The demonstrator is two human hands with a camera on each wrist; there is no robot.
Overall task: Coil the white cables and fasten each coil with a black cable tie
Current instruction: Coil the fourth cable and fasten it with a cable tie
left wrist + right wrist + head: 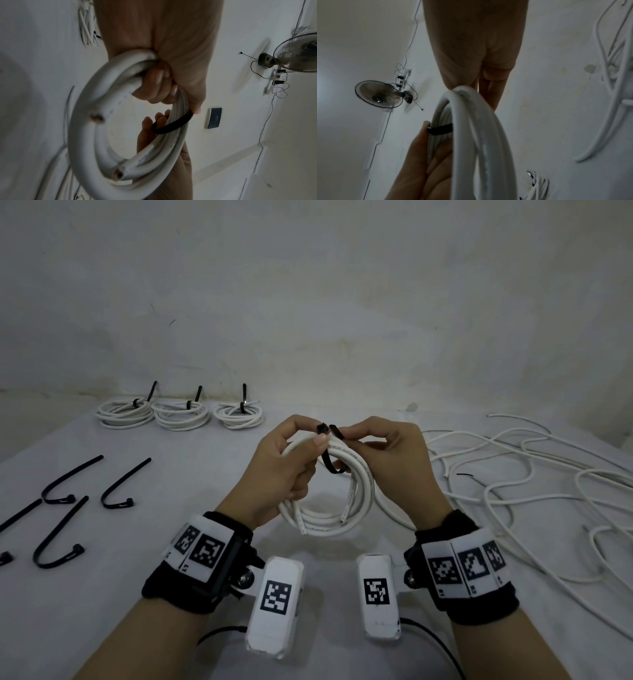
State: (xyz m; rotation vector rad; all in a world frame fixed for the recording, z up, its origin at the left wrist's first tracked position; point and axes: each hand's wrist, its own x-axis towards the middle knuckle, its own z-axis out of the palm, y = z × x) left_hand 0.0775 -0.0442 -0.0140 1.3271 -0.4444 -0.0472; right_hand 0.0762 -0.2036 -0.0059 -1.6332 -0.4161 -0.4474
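A white cable coil (356, 491) hangs in the air above the table's middle. My left hand (317, 434) grips the coil's top, and thumb and forefinger pinch the head of a black cable tie (329, 460) looped around the strands. My right hand (346, 440) pinches the tie's free tail close to that head. In the left wrist view my curled fingers (157, 83) wrap the coil (82, 121), and the tie (173, 124) crosses its strands. The right wrist view has the coil (471, 135) up close with the tie (440, 129) behind it.
Three tied coils (181, 414) lie in a row at the back left. Several loose black ties (72, 479) lie on the left of the white table (171, 460). Tangled loose white cables (531, 474) cover the right side. A wall stands right behind the table.
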